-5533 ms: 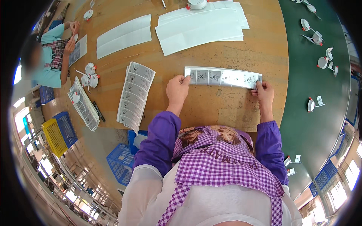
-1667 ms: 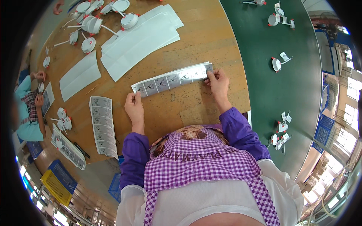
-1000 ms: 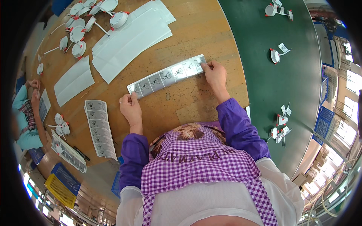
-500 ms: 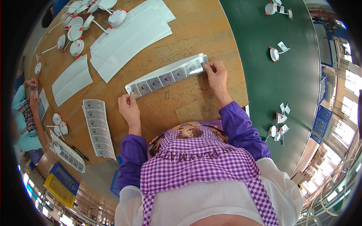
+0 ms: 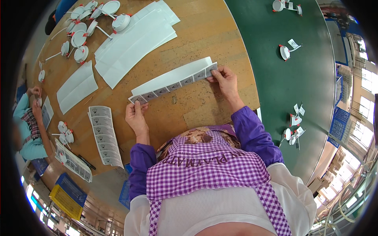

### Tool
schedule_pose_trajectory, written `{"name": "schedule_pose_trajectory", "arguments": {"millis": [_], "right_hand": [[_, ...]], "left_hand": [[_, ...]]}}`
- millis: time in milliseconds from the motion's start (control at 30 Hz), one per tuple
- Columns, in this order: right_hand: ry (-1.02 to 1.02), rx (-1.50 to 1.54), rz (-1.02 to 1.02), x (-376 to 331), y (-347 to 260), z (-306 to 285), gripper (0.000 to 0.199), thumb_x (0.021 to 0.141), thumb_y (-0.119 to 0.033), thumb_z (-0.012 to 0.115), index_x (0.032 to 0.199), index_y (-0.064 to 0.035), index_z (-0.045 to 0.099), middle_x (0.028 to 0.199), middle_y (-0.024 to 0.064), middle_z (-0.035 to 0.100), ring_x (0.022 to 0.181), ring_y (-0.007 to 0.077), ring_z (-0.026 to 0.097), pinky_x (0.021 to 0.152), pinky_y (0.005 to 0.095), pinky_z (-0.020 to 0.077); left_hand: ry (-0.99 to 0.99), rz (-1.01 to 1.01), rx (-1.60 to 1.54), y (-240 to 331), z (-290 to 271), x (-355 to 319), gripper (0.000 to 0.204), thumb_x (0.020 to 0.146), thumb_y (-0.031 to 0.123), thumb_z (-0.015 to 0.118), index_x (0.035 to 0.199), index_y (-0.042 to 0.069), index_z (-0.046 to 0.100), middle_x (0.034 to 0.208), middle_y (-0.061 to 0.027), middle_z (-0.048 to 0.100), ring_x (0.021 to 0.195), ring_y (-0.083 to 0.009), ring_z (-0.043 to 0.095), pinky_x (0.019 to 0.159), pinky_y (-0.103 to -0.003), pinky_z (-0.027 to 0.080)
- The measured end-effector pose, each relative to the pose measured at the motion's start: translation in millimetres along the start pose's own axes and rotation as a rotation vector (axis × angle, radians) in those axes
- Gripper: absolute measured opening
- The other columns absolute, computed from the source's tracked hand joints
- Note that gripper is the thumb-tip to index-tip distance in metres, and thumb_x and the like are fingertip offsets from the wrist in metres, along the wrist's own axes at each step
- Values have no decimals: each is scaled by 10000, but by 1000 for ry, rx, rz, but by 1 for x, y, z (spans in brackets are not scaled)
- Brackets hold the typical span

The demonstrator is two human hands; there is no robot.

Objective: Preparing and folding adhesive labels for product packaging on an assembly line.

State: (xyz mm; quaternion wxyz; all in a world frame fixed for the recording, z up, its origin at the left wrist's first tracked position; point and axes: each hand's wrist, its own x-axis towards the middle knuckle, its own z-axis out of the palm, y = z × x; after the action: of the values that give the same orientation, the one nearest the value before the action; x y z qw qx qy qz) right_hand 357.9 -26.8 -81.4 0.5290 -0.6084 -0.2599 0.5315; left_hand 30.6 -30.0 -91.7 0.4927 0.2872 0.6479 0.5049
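Note:
A long strip of silver-grey printed labels (image 5: pixel 173 87) spans the space between my two hands, just above the wooden table. My left hand (image 5: pixel 136 119) pinches its left end between thumb and fingers. At the other end, my right hand (image 5: pixel 225 82) grips the strip in the same manner. Behind the grey row rises a band of white paper (image 5: pixel 171 76), seemingly part of the same sheet, bent along its length. Left of my left hand lies a curved stack of similar label sheets (image 5: pixel 104 135).
Blank white strips (image 5: pixel 138 41) and a smaller white sheet (image 5: pixel 76 86) lie on the table (image 5: pixel 212 43). Round white lamps (image 5: pixel 121 23) with red clips are heaped at the far left. More lamps stand on the green belt (image 5: pixel 271 90) at right. A co-worker's arm (image 5: pixel 44 135) is at left.
The label strip has tipped, so its printed face looks narrower and more white paper shows behind it. Both hands have shifted only slightly and keep their hold.

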Motion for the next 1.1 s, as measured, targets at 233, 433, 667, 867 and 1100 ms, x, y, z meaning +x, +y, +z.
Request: {"name": "schedule_pose_trajectory", "arguments": {"millis": [233,433,667,867,1100], "right_hand": [[-42,31,-69,-3,-6,-5,46,894,-3,584,848,-1,578,795,63,645,745,124,623,689,257,520],[-107,-4,-89,-2,0,-21,62,887,-4,595,827,-10,580,796,48,648,741,112,607,686,248,509],[-181,-160,-112,3,-21,-21,51,874,-45,633,853,-7,607,817,32,655,749,85,593,672,241,499],[-249,-137,-91,0,-59,5,70,892,-76,616,906,-9,635,774,40,651,708,91,598,640,223,482],[-128,-208,38,-1,-107,38,160,879,-172,657,860,-14,639,618,-7,565,484,42,507,411,197,353]], "left_hand": [[-69,-33,-91,-3,-8,0,94,924,85,576,907,-7,575,865,-86,647,767,-163,655,714,-257,548],[-97,9,-113,-5,-10,-2,76,925,69,569,885,5,574,901,-58,635,818,-114,610,797,-295,546],[-107,65,-97,15,-10,1,94,929,67,563,854,11,573,872,-34,609,817,-95,582,837,-308,537],[9,95,8,43,-15,1,98,907,105,613,864,18,608,720,-2,589,648,-67,550,624,-216,487],[62,53,-7,78,-27,0,129,862,154,687,818,45,635,660,41,550,535,-28,394,493,-174,275]]}}
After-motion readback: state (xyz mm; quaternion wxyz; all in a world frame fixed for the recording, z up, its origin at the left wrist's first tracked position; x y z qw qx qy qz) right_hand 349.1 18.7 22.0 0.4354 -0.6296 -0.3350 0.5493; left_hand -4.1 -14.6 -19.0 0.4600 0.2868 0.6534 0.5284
